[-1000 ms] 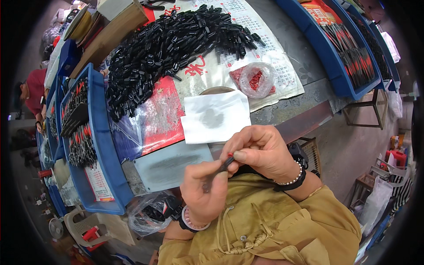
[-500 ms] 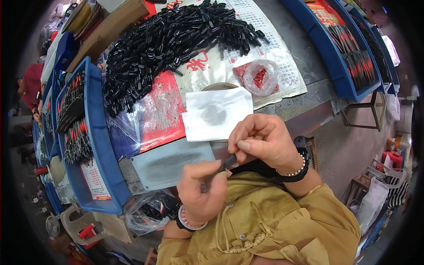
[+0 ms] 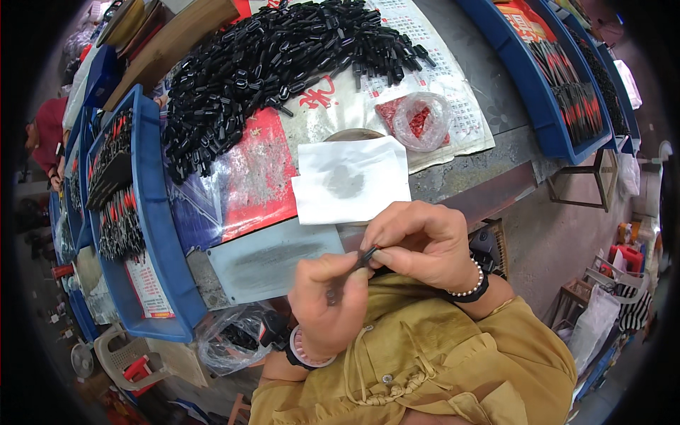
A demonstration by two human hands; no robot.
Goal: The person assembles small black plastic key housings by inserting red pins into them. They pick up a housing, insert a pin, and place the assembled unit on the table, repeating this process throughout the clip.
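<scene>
My left hand [image 3: 322,301] is closed round a slim black part [image 3: 365,258], whose narrow end sticks out past thumb and forefinger. At that end my right hand [image 3: 425,241] pinches a tiny red piece [image 3: 377,246], which touches the tip or sits in it; I cannot tell which. Both hands are held close to my body at the table's near edge. Just beyond them lies a folded white paper [image 3: 319,202] with a grey smudge. Behind the paper, a clear plastic bag [image 3: 432,138] with its mouth rolled open contains small red pieces [image 3: 418,122].
A large heap of small black parts [image 3: 262,64] spreads over the far table. Blue trays flank me: the left tray [image 3: 159,212] and right tray [image 3: 520,78] bear rows of black-and-red parts. A grey smudged plate [image 3: 273,237] lies near left. Another person [image 3: 49,131] is at far left.
My right hand has come down slightly toward the left hand, and its fingertips now meet the black part's tip. A red speck shows there. The left hand has barely moved.
</scene>
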